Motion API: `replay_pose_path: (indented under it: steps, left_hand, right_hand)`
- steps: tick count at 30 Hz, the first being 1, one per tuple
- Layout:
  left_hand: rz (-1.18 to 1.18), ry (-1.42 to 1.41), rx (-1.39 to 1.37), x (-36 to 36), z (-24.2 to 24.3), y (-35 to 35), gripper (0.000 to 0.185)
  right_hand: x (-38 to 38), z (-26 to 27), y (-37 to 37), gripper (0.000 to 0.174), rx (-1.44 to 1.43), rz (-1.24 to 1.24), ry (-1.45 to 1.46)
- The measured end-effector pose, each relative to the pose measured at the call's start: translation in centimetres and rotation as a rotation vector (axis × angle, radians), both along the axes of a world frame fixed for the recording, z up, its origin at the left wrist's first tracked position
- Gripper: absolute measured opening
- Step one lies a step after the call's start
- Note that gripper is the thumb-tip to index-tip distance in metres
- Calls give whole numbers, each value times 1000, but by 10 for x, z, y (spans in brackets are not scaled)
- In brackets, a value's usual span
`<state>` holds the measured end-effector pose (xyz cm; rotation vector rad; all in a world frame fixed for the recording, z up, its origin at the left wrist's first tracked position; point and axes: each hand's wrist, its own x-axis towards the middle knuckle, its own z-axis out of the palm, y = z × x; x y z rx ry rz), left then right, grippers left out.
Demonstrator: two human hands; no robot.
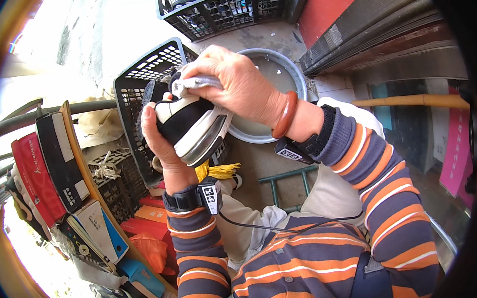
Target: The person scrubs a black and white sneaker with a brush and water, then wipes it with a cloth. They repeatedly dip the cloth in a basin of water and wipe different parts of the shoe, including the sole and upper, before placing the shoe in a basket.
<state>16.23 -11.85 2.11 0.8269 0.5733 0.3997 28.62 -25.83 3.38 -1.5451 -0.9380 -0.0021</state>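
Note:
A black and white sneaker (189,125) with a clear panel in its heel sole is held up in my left hand (162,140), the thumb along its side. My right hand (235,81) pinches a folded pale grey cloth (195,83) and presses it against the shoe's upper near the opening. Part of the shoe is hidden behind the cloth and fingers. Beyond my right hand stands a round metal basin (301,80) of cloudy water. Right behind the sneaker is a black plastic crate (133,75) with a dark shoe at its near side.
Another black crate (212,16) full of shoes stands at the far side. Shoe boxes (44,173) line a wooden board (79,156) on the left. A green metal frame (274,183) sits low between my knees. A bamboo pole (412,101) juts in from the right.

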Motion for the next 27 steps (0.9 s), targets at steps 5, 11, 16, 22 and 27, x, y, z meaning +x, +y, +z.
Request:
replay_pose_path:
  steps: [5, 11, 16, 22, 27]
  left_hand:
    - [93, 80, 91, -2, 0, 13, 55]
    - [-33, -103, -135, -1, 7, -1, 42]
    - [18, -110, -82, 4, 13, 2, 44]
    - [4, -52, -77, -1, 6, 12, 57]
    - [77, -88, -49, -5, 7, 11, 40]
  right_hand:
    - [-27, 2, -3, 18, 32, 158, -137]
    - [23, -15, -9, 19, -135, -63, -137]
    - [30, -15, -13, 15, -32, 11, 47]
    - [7, -11, -8, 18, 10, 386, 9]
    - [40, -21, -20, 16, -360, 109, 108]
